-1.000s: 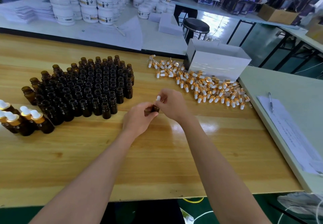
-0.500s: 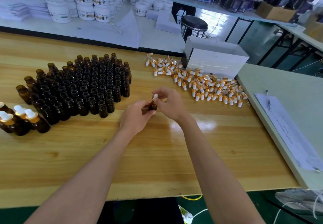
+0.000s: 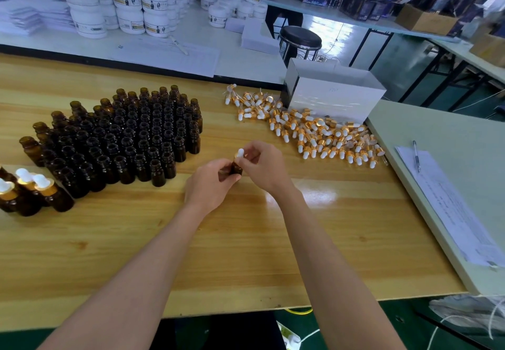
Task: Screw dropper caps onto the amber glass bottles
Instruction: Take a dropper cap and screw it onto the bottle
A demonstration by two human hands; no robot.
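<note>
My left hand (image 3: 210,185) grips a small amber bottle (image 3: 236,168) above the middle of the wooden table (image 3: 246,240). My right hand (image 3: 263,165) pinches the dropper cap (image 3: 240,154), white bulb and gold collar, sitting on that bottle's neck. To the left stands a dense block of several open amber bottles (image 3: 123,136). Several capped bottles (image 3: 32,191) stand at the far left edge. A loose pile of dropper caps (image 3: 314,131) lies to the right of my hands.
A white open box (image 3: 336,98) stands behind the cap pile. On the pale side table to the right lie papers (image 3: 451,204) and a pen (image 3: 416,155). White jars (image 3: 128,8) crowd the far bench, and a black stool (image 3: 300,39) stands beyond the table.
Both hands stay together on the same bottle and cap; the fingers of my right hand have shifted slightly around the cap. The camera view has drifted a little.
</note>
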